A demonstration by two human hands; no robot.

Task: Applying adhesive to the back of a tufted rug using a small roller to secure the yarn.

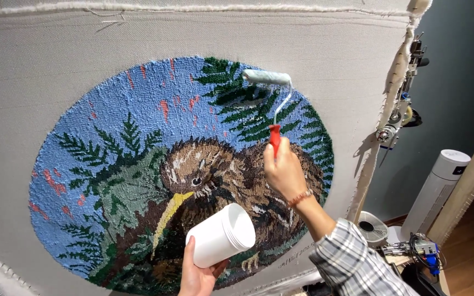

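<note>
In front of me stood a big sheet of pale cloth (39, 71), stretched upright on a frame, with frayed edges at the top and at the right side. On the cloth was a round tufted picture (138, 164): a brown bird with a yellow beak, dark green fern leaves, and a blue background with small pink marks. My right hand (285, 171) was closed around the red handle of a small paint roller (270, 87). The white head of the roller was pressed on the green leaves near the upper right part of the picture, above the bird. There was a thin bracelet on this wrist, and the sleeve was checked. My left hand (197, 274) gripped a white plastic jar (221, 234) from below, tilted, with its closed lid pointing up to the right, in front of the lower part of the bird. To the right of the frame I saw a tall white tower fan (440, 186), a small round fan (370, 226) near the floor, and a dark grey wall (456, 82).
</note>
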